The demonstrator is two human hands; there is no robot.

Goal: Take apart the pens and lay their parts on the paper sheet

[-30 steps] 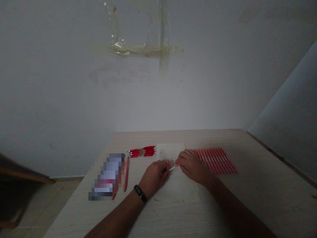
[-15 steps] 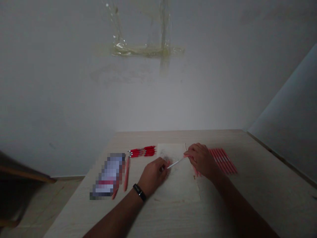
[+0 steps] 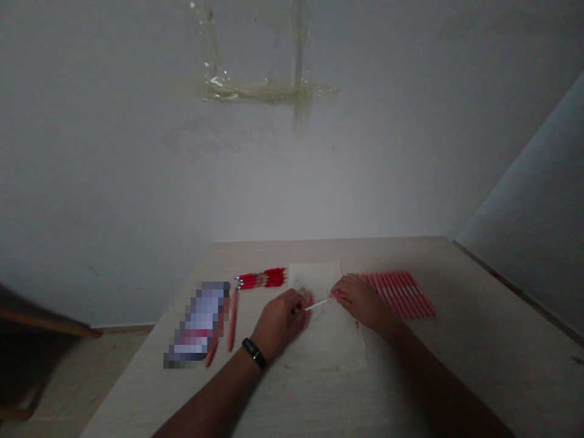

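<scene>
My left hand (image 3: 279,322), with a black wristband (image 3: 254,354), and my right hand (image 3: 360,301) meet over a sheet of paper (image 3: 328,344). A thin white pen refill (image 3: 319,303) spans the gap between them. Its near end goes into my left fingers. Its far end, with a pink part, sits in my right fingertips. Beyond my right hand lies a neat row of pink pens (image 3: 396,295), partly hidden at its left end. Left of the paper are a bundle of red pens (image 3: 261,278) and a single pink pen (image 3: 233,319).
A pixelated flat object (image 3: 198,322) lies at the left of the light wooden table (image 3: 460,377), with a pink item (image 3: 210,354) poking out beneath it. The table's far edge meets a grey wall bearing a strip of clear tape (image 3: 269,91). A dark object (image 3: 27,347) stands at lower left.
My right hand has moved left and nearer my left hand since half a second ago, uncovering more of the pink row. The refill now sits at a shallower angle.
</scene>
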